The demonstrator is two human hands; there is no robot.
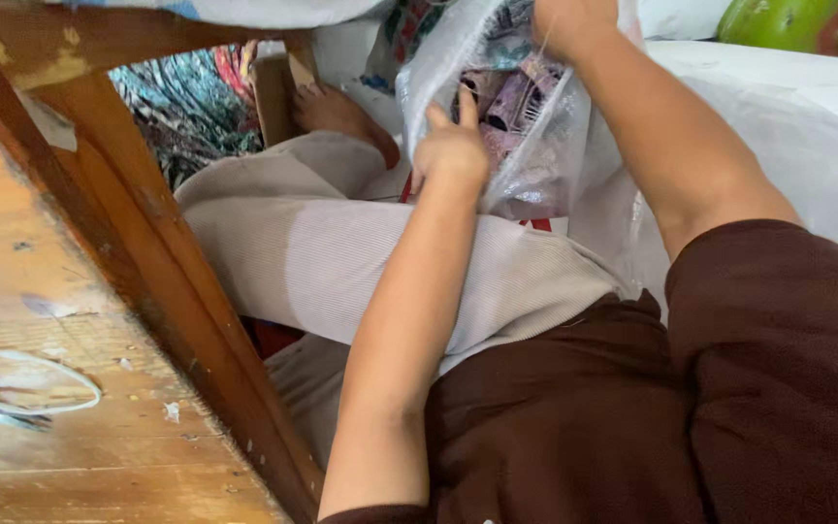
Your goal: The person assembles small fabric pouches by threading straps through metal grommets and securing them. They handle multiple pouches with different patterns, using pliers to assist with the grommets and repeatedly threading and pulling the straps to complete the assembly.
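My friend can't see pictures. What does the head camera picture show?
A seated person's left hand and right hand both grip a crinkly clear plastic bag stuffed with pink and purple patterned cloth, held above their lap in beige ribbed trousers. A worn brown wooden table stands at the left.

A worn wooden table point(60, 320) with a slanting leg stands left; white sheeting point(788, 107) covers the right background.
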